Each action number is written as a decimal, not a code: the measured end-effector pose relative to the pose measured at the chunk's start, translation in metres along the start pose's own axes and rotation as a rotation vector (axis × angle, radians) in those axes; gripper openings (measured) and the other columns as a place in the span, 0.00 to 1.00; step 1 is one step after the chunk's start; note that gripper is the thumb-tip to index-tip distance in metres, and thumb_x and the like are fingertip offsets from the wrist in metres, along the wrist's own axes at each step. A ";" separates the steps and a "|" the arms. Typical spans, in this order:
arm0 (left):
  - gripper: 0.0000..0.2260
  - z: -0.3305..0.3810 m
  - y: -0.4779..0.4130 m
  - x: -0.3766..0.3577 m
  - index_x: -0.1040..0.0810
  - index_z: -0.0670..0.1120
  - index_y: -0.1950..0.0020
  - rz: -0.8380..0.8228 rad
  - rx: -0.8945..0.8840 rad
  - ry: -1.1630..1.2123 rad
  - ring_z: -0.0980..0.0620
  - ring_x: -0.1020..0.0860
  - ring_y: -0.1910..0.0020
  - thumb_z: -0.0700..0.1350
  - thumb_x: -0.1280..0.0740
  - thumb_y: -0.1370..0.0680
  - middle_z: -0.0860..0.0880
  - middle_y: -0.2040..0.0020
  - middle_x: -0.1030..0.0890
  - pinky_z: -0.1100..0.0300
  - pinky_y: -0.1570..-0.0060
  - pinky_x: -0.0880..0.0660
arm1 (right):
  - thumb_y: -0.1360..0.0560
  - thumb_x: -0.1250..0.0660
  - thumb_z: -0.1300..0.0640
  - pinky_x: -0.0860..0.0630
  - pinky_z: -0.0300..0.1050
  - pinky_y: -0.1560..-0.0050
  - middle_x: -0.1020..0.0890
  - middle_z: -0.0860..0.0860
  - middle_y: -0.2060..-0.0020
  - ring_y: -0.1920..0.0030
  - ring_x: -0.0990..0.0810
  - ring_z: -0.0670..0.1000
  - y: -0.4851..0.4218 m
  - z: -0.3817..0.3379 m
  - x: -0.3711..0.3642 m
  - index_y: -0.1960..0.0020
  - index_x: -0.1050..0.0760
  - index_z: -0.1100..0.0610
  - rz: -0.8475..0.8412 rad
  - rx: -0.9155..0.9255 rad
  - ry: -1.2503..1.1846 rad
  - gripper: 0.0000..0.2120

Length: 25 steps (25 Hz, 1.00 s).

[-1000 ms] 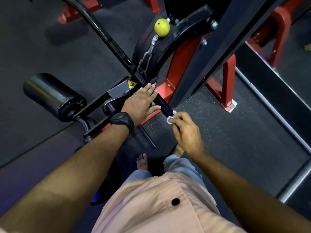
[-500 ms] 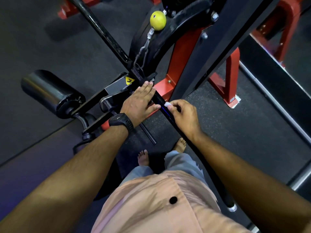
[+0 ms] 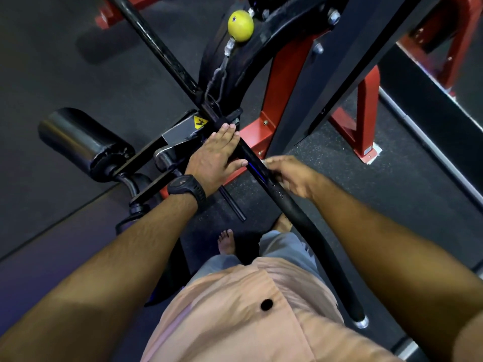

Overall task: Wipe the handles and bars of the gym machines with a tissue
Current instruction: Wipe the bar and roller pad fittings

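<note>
Bar [image 3: 313, 231]: black, runs from far left to near right.
Left hand [image 3: 217, 155]: my fingers straight, together, flat on its middle.
Right hand [image 3: 290, 176]: my fingers curl round the bar, pinching the white tissue [image 3: 264, 161] against it.

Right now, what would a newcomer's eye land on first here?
The yellow ball hanging top centre beside the red frame. Below it, the long black bar crossing diagonally, with the left hand flat on its middle and the right hand gripping it, a white tissue peeking out.

Gym, red-and-black machine frame [image 3: 281, 84], padded roller [image 3: 78, 137], black rubber floor [image 3: 65, 61]
</note>
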<state>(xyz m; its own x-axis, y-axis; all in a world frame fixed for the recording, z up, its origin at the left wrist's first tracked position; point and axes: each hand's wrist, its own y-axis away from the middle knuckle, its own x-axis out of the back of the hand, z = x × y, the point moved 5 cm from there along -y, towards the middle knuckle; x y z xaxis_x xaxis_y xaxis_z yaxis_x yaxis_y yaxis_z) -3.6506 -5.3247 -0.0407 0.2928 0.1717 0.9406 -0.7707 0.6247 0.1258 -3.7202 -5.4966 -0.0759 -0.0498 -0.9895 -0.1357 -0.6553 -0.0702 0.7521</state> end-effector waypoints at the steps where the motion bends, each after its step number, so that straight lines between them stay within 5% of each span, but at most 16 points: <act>1: 0.33 0.001 0.000 0.000 0.44 0.43 0.20 0.011 0.005 0.016 0.51 0.52 0.21 0.61 0.44 0.19 0.45 0.20 0.46 0.57 0.23 0.56 | 0.17 0.41 0.60 0.21 0.39 0.69 0.16 0.63 0.52 0.61 0.15 0.52 0.000 -0.003 -0.001 0.41 0.22 0.65 -0.022 0.002 0.005 0.12; 6: 0.32 0.002 0.001 0.002 0.44 0.43 0.20 0.011 0.017 0.021 0.51 0.52 0.21 0.60 0.43 0.18 0.45 0.20 0.46 0.58 0.23 0.56 | 0.20 0.36 0.63 0.17 0.41 0.62 0.15 0.62 0.50 0.58 0.15 0.52 0.001 0.008 0.014 0.39 0.21 0.66 0.053 0.010 -0.052 0.12; 13: 0.32 0.003 0.002 0.003 0.44 0.44 0.20 0.027 0.037 0.022 0.53 0.52 0.21 0.59 0.43 0.18 0.46 0.20 0.46 0.61 0.25 0.58 | 0.25 0.26 0.60 0.21 0.42 0.47 0.14 0.48 0.55 0.54 0.16 0.46 0.034 -0.005 0.003 0.50 0.15 0.56 0.432 0.580 0.338 0.05; 18: 0.31 0.004 0.005 0.004 0.44 0.44 0.20 0.020 0.040 0.034 0.53 0.52 0.21 0.59 0.42 0.18 0.47 0.20 0.46 0.60 0.25 0.57 | 0.25 0.26 0.59 0.21 0.42 0.51 0.20 0.49 0.54 0.56 0.19 0.47 0.067 0.008 -0.005 0.51 0.16 0.60 0.479 0.852 0.766 0.06; 25: 0.31 0.005 0.005 0.006 0.44 0.42 0.20 0.004 0.017 0.029 0.51 0.52 0.20 0.58 0.42 0.18 0.45 0.20 0.46 0.58 0.24 0.56 | 0.20 0.36 0.56 0.21 0.51 0.52 0.21 0.54 0.51 0.53 0.22 0.52 0.079 0.023 -0.012 0.49 0.19 0.62 0.475 0.860 1.076 0.11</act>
<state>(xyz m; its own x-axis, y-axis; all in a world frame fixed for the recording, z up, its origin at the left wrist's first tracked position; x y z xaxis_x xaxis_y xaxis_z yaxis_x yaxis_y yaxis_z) -3.6551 -5.3243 -0.0332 0.3058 0.1962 0.9317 -0.7811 0.6112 0.1276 -3.7883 -5.4877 -0.0295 -0.0621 -0.5392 0.8399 -0.9972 -0.0023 -0.0752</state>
